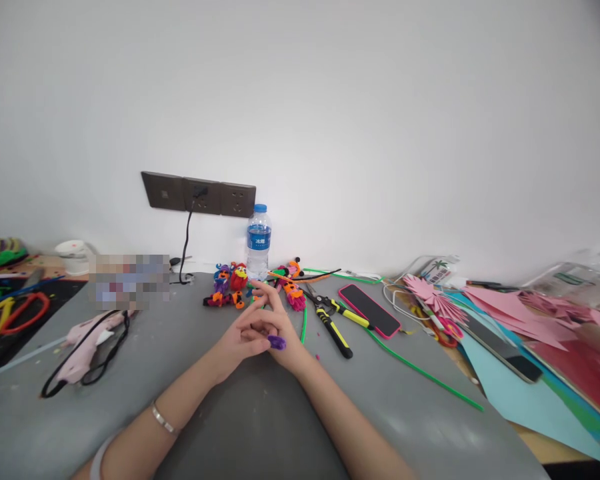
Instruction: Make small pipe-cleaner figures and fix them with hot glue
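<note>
A small purple bundle [277, 342], apparently pipe cleaner, sits between my two hands above the grey table. My left hand [237, 340] is closed, with the thumb tip against the purple bundle. Around its other side, my right hand [285, 340] curls, fingers overlapping those of the left. Some fingertips are hidden in this overlap. Just beyond the hands lie fuzzy pipe-cleaner figures, among them a red and purple pair [237, 275] and an orange and pink one [295, 293]. Pliers with yellow and black handles [334, 331] rest open to the right.
A water bottle [259, 243] stands against the wall. Long green pipe cleaners [425, 377] and a pink-edged phone [370, 310] lie right. A pink glue gun [83, 347] with black cord lies left. Coloured paper [515, 407] and another phone [505, 350] cover the right side.
</note>
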{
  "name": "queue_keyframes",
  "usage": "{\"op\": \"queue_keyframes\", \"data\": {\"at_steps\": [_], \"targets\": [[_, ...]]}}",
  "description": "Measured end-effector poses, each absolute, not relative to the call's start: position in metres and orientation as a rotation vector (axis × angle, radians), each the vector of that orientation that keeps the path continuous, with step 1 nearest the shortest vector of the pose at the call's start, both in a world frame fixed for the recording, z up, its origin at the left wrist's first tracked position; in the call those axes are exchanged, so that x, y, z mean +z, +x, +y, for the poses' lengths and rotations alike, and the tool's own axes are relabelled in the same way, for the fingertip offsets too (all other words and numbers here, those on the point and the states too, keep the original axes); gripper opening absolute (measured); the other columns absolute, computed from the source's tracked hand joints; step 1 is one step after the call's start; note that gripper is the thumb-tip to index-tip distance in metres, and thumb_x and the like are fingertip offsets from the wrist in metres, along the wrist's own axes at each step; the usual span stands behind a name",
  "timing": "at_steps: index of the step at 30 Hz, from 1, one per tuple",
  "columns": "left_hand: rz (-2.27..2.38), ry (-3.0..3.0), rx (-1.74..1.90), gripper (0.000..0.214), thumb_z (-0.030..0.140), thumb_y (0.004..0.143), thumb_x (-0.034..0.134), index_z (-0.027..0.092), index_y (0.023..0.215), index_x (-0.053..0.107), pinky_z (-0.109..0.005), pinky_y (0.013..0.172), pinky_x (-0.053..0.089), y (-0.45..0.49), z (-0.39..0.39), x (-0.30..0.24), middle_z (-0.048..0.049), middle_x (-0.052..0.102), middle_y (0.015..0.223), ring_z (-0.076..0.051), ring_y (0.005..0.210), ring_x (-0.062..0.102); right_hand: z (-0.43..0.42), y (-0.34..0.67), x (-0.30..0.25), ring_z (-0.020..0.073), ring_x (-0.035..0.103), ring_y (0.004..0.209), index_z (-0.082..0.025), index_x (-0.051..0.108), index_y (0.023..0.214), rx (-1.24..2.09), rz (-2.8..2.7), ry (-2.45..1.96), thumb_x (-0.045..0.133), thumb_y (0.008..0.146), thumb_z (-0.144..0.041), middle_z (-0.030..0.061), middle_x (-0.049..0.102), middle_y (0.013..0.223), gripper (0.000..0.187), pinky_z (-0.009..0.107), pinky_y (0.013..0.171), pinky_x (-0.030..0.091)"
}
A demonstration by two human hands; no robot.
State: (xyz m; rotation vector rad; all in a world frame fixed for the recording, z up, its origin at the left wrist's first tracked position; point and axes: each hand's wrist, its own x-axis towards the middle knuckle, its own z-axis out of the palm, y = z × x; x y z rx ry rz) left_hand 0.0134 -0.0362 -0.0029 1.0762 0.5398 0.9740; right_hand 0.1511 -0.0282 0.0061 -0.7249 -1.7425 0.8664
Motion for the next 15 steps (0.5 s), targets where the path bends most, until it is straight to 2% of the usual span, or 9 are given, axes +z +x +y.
{"op": "queue_keyframes", "data": {"at_steps": [4,8,10,15], "targets": [[0.519,1.064,0.968,0.072,0.024,0.067,0.081,0.021,0.132,0.051,-0.027,0.072,0.045,0.015,-0.035,0.002,-0.0028,0.061,0.085,-0.017,0.082,0.058,-0.027,0.149,0.008,0.024,0.048,0.123,-0.024,0.074,0.08,0.866,-1.693,-0.697,0.067,0.081,-0.017,0.0066,0.048,0.134,0.011,0.042,0.104,0.041],[0.495,1.081,0.967,0.039,0.025,0.068,0.081,0.016,0.102,0.064,-0.026,0.07,0.043,0.015,-0.034,0.005,-0.0014,0.058,0.078,-0.015,0.075,0.055,-0.026,0.148,0.009,0.0235,0.054,0.116,-0.022,0.072,0.08,0.883,-1.624,-0.723,0.066,0.081,-0.017,0.0086,0.054,0.124,0.008,0.041,0.099,0.043],[0.496,1.063,0.975,0.032,0.026,0.068,0.081,0.015,0.094,0.065,-0.024,0.069,0.042,0.016,-0.033,0.006,-0.001,0.057,0.077,-0.014,0.074,0.054,-0.027,0.146,0.008,0.0229,0.056,0.111,-0.021,0.071,0.078,0.885,-1.586,-0.749,0.066,0.08,-0.017,0.0088,0.057,0.119,0.007,0.041,0.096,0.045],[0.445,0.908,0.963,0.053,0.02,0.068,0.08,0.019,0.118,0.062,-0.023,0.072,0.042,0.017,-0.035,0.01,0.0023,0.058,0.074,-0.012,0.074,0.055,-0.03,0.14,0.007,0.0252,0.052,0.116,-0.023,0.071,0.07,0.8,-1.506,-0.817,0.069,0.078,-0.019,0.0082,0.061,0.117,0.008,0.046,0.101,0.039]]}}
